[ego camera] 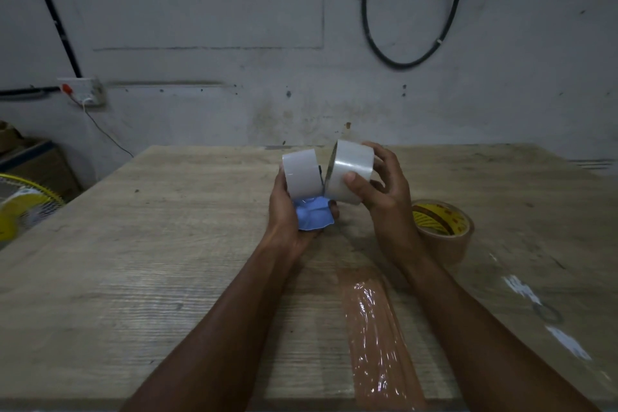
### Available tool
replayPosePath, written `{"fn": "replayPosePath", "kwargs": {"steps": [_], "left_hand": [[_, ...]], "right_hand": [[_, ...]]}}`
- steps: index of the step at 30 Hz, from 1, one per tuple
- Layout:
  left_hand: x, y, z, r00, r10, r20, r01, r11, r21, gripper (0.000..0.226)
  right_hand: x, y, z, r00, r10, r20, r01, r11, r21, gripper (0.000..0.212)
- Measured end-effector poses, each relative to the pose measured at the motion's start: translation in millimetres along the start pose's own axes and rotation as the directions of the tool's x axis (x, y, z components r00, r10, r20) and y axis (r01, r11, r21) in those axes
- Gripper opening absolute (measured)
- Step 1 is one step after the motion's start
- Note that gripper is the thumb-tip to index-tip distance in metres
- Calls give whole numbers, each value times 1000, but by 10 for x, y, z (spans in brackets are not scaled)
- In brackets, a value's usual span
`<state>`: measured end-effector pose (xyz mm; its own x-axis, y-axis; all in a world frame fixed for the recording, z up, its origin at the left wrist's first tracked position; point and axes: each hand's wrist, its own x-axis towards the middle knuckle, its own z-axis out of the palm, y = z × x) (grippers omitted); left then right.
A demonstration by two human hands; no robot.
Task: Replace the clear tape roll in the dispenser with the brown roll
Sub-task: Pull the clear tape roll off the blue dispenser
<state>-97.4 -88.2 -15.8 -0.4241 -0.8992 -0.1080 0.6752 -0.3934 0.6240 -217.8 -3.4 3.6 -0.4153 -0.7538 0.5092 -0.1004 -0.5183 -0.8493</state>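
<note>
My left hand (287, 211) grips the blue handle of the tape dispenser (314, 217) above the middle of the table. A pale drum (299, 172) sits on top of the dispenser. My right hand (384, 197) holds the clear tape roll (351, 174), tilted, its left edge touching the drum's right side. I cannot tell whether the roll is still seated on the dispenser. The brown roll (441, 224), with a yellow inner label, lies flat on the table just right of my right wrist, partly hidden by it.
The wooden table (133, 261) runs up to a grey wall. A long strip of brown tape (374, 328) is stuck on the tabletop near its front edge. White scraps (565, 341) lie at the right. A yellow fan (20, 211) stands beyond the left edge.
</note>
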Motion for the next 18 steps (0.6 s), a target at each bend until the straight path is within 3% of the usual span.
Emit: {"fn": "replayPosePath", "kwargs": {"steps": [3, 7, 10, 14, 18], "left_hand": [[63, -6, -23, 1000, -14, 4, 14, 998, -63, 59], [122, 6, -71, 999, -50, 4, 50, 992, -118, 53], [95, 20, -63, 998, -66, 19, 68, 992, -105, 67], [6, 47, 32, 999, -39, -31, 38, 999, -33, 57], [13, 45, 39, 998, -16, -67, 17, 1000, 14, 50]], "right_hand": [[16, -16, 19, 998, 62, -9, -60, 989, 136, 57], [49, -80, 42, 984, 177, 25, -176, 930, 322, 37], [36, -82, 28, 959, 264, 103, -279, 812, 513, 50], [17, -89, 50, 925, 343, 162, -363, 679, 638, 71], [29, -64, 60, 889, 416, 191, -430, 617, 659, 61]]}}
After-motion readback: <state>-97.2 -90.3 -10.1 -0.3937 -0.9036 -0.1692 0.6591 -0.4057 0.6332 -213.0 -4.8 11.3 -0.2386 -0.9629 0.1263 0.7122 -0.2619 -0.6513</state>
